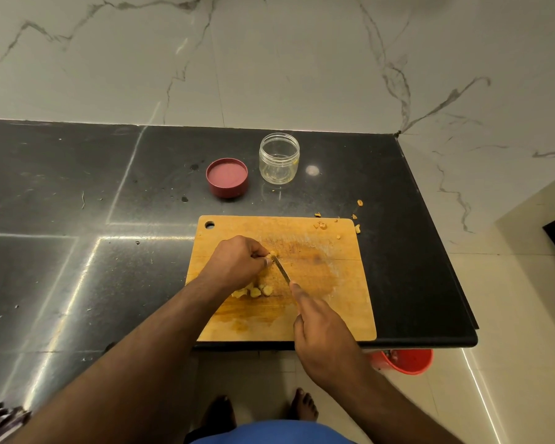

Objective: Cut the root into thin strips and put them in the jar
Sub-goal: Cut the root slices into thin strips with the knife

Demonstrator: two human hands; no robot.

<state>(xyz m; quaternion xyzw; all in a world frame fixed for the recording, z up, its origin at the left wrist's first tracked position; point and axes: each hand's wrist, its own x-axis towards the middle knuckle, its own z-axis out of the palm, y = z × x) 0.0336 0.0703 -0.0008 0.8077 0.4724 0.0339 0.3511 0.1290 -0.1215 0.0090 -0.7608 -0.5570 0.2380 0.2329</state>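
A wooden cutting board [334, 283] lies on the black counter. My left hand [237, 261] pinches a small yellow root piece [273, 254] near the board's middle. My right hand [321, 328] grips a knife [282, 270], index finger along its spine, and the blade tip meets the root piece beside my left fingers. Several cut yellow root pieces [257, 291] lie on the board just below my left hand. A clear jar [279, 161] stands open and upright behind the board. Its dark red lid [227, 177] lies upside down to the jar's left.
Peel scraps [356, 227] are scattered at the board's far right corner and on the counter [109, 187] there. The counter's right edge drops off near the board. A red bucket [404, 362] stands on the floor below the front edge. A marble wall rises behind.
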